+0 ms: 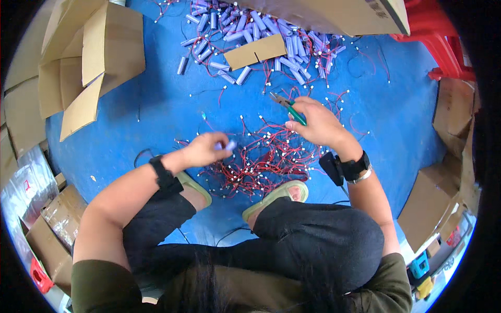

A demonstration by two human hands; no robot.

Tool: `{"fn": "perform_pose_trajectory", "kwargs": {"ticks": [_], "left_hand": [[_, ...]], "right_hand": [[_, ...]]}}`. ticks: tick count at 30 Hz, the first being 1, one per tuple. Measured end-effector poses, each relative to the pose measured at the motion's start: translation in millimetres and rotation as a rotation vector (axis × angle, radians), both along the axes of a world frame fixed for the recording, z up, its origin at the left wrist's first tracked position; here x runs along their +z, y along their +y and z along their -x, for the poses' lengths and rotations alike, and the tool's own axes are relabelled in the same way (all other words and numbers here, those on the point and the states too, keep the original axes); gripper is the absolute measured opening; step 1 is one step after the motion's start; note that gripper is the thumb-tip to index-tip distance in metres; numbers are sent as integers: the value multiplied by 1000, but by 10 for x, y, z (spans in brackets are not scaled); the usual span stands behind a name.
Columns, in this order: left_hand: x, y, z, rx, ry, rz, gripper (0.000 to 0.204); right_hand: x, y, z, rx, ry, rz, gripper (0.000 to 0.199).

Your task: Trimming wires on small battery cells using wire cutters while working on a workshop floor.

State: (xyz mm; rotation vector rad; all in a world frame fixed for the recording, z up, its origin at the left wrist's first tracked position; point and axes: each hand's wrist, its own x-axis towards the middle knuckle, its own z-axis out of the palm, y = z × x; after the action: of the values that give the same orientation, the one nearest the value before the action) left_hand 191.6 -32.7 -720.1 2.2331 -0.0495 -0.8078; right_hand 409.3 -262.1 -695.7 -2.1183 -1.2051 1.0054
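Note:
My left hand (205, 150) is closed around a small purple cylindrical battery (228, 146), whose near part the fingers cover. Green-handled cutting pliers (290, 108) are gripped in my right hand (319, 123), with their metal jaws pointing up and to the left. Below and between the hands, a tangle of red and black wires with white connectors (266, 169) lies on the blue floor. Farther off is a heap of purple batteries with wires attached (250, 28). A flat piece of cardboard (255, 51) rests on that heap.
An open cardboard box (122, 55) stands at the far left, and another box (334, 15) at the far edge. A red plastic stool (443, 49) is at the far right. More cardboard (433, 201) lines the right side. My sandaled feet flank the wires.

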Motion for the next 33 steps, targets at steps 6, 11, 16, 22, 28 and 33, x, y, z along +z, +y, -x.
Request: {"fn": "perform_pose_trajectory", "kwargs": {"ticks": [6, 11, 16, 22, 28, 33], "left_hand": [[755, 191, -875, 838, 439, 612, 21], [786, 57, -1058, 957, 544, 1084, 25], [710, -100, -1133, 1105, 406, 1200, 23], [826, -301, -1291, 1359, 229, 1354, 17], [953, -531, -1291, 1392, 183, 1701, 22], [887, -740, -1261, 1396, 269, 1686, 12]], "right_hand": [[122, -109, 47, -163, 175, -179, 27], [206, -184, 62, -244, 167, -287, 28], [290, -88, 182, -369, 396, -377, 26], [712, -32, 170, -331, -276, -530, 28], [688, -63, 289, -369, -52, -425, 32], [668, -152, 293, -451, -128, -414, 32]]}}
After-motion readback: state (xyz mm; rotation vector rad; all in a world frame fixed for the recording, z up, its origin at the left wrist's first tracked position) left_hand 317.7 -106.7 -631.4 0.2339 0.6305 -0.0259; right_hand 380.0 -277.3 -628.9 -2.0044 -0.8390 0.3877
